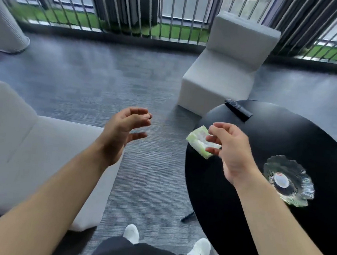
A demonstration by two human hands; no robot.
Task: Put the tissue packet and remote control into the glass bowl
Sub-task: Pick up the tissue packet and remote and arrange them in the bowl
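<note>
1. One glass bowl [288, 183], nothing in it, stood on the round black table [277, 230] toward its right edge.
2. Two hands: right hand [230, 151] was fingers parted, touching one tissue packet [198, 141] at the table's left edge; whether it gripped, unclear. Left hand [122, 131] hung loosely curled, holding nothing.
3. One remote control [238, 110] lay at the table's far edge.
</note>
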